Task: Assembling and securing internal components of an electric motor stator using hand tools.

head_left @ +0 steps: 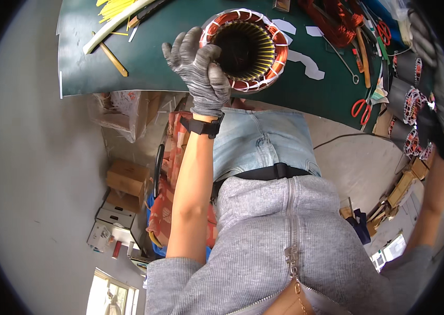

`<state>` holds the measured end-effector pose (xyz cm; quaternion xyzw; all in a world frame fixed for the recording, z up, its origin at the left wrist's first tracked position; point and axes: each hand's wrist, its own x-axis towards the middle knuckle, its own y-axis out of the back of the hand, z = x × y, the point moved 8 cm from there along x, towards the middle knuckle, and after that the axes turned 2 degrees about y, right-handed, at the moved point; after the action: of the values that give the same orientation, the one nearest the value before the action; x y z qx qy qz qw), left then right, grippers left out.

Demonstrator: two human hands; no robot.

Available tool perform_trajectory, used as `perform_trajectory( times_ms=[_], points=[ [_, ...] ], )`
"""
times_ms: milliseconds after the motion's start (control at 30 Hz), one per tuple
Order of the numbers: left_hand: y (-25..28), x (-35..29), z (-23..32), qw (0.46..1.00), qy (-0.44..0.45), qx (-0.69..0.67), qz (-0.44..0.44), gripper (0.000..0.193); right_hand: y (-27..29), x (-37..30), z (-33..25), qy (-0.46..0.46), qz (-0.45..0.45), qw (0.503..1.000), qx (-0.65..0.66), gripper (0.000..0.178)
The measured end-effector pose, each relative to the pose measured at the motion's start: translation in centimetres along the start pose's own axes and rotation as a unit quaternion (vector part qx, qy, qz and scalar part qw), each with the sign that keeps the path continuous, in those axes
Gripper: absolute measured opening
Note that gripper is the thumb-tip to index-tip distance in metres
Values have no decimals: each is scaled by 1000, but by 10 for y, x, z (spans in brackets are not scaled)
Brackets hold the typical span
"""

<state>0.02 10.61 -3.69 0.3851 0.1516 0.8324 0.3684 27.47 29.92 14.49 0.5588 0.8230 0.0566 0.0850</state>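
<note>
A motor stator (280, 55) with copper windings laced in white cord stands on the green table, its round bore facing up with yellow slot liners inside. My left hand (198, 71), in a grey striped knit glove, rests against the stator's left rim. Its outer fingers are spread, and the index finger and thumb lie at the rim. At the far right edge my right hand (437, 68), also gloved, is raised and smeared by motion. Beside it stand several more stators (415, 105) with laced windings; whether the hand touches one cannot be made out.
On the green table (143, 68) lie yellow strips (114, 9), a wooden stick (114, 60), white paper pieces (311, 68), red-handled scissors (362, 110), a wooden-handled hammer (363, 58), a metal hook rod (343, 60) and copper coils (332, 23). Cardboard boxes (127, 178) stand at lower left.
</note>
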Motion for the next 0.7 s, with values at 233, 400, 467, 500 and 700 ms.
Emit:
perform_trajectory(
  times_ms=[233,400,467,500,700],
  points=[
    [0,12,-6,996,-66,-37,-42,44,-44,-79,69,-201,-405,807,-381,36],
    [-9,27,-16,991,-71,-45,-102,35,10,-32,22,-133,-17,987,-90,34],
    [-10,35,-12,987,-98,-52,-119,34,-23,-23,39,-135,-127,976,-113,39],
    [-9,45,-8,980,-139,-68,-128,35,-34,-26,47,-175,-186,950,-179,42],
    [2,44,5,983,-86,-86,-137,32,-23,-52,15,-179,-177,924,-288,49]
  ],
)
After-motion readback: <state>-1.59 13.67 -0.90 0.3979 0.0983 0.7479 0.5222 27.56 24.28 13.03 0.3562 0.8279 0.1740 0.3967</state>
